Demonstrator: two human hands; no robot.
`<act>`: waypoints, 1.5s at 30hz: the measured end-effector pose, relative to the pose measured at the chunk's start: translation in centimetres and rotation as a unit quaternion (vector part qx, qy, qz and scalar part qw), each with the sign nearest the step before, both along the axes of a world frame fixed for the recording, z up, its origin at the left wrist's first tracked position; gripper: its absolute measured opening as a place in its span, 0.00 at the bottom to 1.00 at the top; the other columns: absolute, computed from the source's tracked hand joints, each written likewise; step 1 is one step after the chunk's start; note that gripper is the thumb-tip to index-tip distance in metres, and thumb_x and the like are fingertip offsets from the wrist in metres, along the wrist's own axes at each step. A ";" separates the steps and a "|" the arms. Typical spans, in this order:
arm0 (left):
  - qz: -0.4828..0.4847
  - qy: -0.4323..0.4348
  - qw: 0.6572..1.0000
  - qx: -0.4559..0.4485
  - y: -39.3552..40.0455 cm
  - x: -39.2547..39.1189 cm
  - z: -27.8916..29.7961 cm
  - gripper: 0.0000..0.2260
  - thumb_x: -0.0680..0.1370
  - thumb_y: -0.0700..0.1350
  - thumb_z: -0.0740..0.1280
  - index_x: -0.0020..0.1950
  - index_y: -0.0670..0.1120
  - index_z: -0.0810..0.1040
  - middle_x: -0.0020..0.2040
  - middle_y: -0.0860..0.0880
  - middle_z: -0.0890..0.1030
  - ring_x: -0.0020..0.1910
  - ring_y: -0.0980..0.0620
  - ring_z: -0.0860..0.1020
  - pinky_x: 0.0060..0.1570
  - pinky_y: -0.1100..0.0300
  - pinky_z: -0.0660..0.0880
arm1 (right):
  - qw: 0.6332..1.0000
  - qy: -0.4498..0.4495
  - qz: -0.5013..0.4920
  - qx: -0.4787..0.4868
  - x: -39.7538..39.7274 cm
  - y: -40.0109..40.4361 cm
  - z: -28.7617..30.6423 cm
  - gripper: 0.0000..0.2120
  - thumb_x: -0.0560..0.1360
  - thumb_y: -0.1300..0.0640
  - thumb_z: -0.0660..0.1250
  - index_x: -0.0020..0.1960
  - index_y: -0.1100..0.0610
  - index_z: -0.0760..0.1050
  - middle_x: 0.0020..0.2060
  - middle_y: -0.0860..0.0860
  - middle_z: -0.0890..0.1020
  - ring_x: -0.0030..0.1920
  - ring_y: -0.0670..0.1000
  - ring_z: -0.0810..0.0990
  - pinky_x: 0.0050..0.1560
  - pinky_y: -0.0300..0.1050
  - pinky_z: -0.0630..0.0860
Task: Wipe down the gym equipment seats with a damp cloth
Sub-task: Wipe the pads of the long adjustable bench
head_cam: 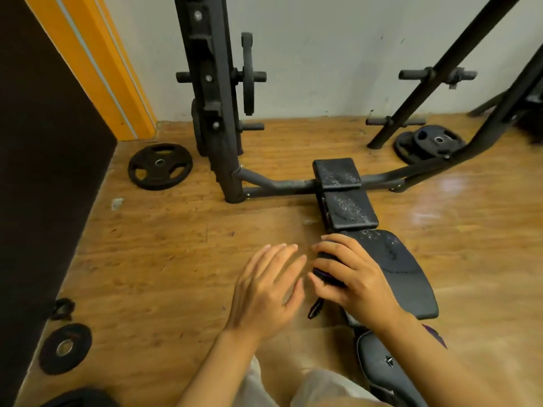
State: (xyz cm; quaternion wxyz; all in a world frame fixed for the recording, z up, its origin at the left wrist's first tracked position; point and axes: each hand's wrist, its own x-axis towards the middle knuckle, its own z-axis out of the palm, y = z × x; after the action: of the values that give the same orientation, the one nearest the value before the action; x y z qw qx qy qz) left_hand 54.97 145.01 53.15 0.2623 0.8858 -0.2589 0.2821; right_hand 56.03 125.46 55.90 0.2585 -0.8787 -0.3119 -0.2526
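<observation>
A black padded weight bench runs away from me: a near seat pad (pixel 379 362), a long back pad (pixel 402 271) and two small far pads (pixel 349 210) (pixel 336 173), all flecked with pale droplets or dust. My right hand (pixel 349 271) grips a dark bunched cloth (pixel 327 267) at the left edge of the long pad; a strip of cloth hangs below it (pixel 315 308). My left hand (pixel 267 289) hovers just left of the cloth over the wooden floor, fingers straight and spread, holding nothing.
The black bench frame has an upright post (pixel 217 113) behind the left and slanted bars (pixel 440 69) at the right. Weight plates lie on the floor at left (pixel 160 165), back right (pixel 429 142) and near left (pixel 65 348). A dark panel (pixel 38 171) borders the left.
</observation>
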 end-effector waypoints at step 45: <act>-0.174 0.209 0.943 0.194 -20.9 67.3 -23.7 0.18 0.81 0.45 0.59 0.67 0.39 0.77 0.66 0.42 0.78 0.66 0.44 0.76 0.72 0.48 0.65 | 0.928 0.197 -0.294 0.118 60.4 -18.7 -27.7 0.08 0.78 0.62 0.66 0.51 0.66 0.82 0.52 0.59 0.82 0.58 0.59 0.77 0.66 0.42 0.70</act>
State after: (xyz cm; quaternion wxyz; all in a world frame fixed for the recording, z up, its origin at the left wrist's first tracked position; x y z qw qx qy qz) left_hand 122.29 124.15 29.47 0.1788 0.8997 -0.3980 -0.0145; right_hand 116.44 106.73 28.25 0.3310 -0.9261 0.0495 -0.1741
